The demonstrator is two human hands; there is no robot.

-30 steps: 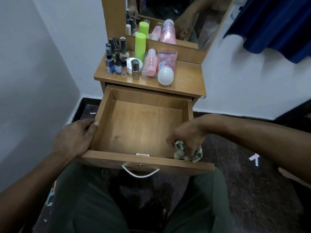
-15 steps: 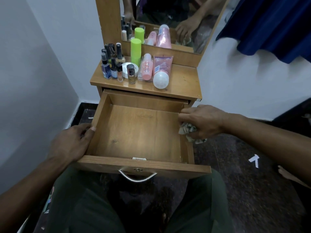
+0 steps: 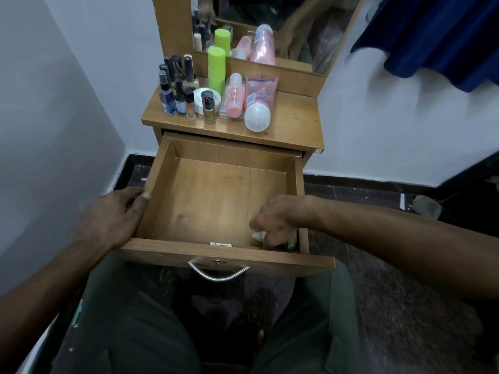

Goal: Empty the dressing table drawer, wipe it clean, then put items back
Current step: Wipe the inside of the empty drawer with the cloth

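The wooden drawer (image 3: 205, 201) is pulled out, with nothing on its floor but my hand and a cloth. My left hand (image 3: 113, 217) grips the drawer's left wall, thumb on the rim. My right hand (image 3: 275, 220) is inside at the front right corner, holding a crumpled pale cloth (image 3: 259, 235) down against the drawer floor. On the table top (image 3: 294, 122) stand the removed items: several dark nail-polish bottles (image 3: 175, 87), a green cylinder (image 3: 216, 66), a white jar (image 3: 202, 99), a pink bottle (image 3: 234, 96) and a pink tube with a white cap (image 3: 258, 103).
A mirror (image 3: 270, 22) rises behind the table top and repeats the bottles. White walls close in on the left and behind. Blue fabric (image 3: 437, 33) hangs at upper right. My knees in green trousers (image 3: 129, 319) sit under the drawer's handle (image 3: 218, 273); the floor is dark.
My right hand with the cloth went from the front right corner up to the drawer's right rim, then back down inside to the front right corner. My left hand stayed on the left wall.
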